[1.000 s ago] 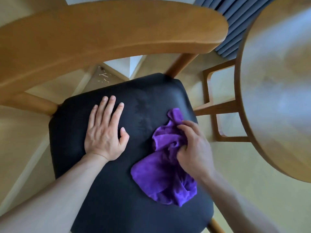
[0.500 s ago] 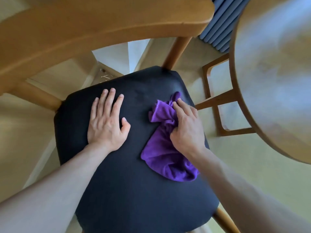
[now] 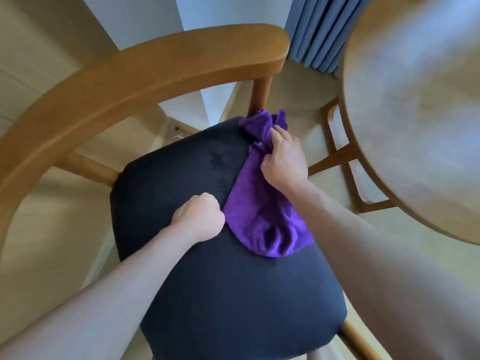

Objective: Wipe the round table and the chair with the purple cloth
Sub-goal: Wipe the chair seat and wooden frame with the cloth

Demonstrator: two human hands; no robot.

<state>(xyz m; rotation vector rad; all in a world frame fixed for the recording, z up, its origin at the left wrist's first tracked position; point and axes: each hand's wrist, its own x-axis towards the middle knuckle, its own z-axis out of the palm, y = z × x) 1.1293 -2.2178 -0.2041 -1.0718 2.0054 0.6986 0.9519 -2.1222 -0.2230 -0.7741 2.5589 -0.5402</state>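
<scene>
The chair has a black padded seat (image 3: 197,287) and a curved wooden backrest (image 3: 145,74). A purple cloth (image 3: 259,211) lies on the right side of the seat, reaching up to the back right corner by the wooden post. My right hand (image 3: 284,159) grips the cloth's upper part and presses it onto the seat. My left hand (image 3: 200,219) is curled into a fist against the cloth's left edge and seems to pinch it; its fingertips are hidden. The round wooden table (image 3: 415,105) stands to the right of the chair.
The table's wooden leg frame (image 3: 345,152) stands close to the chair's right side. Blue curtains (image 3: 317,32) hang behind them. The floor around is pale wood, with a white wall behind the chair.
My right hand pushed the cloth further towards the seat's back right corner. My left hand lifted from lying flat on the seat and closed into a fist at the cloth's left edge.
</scene>
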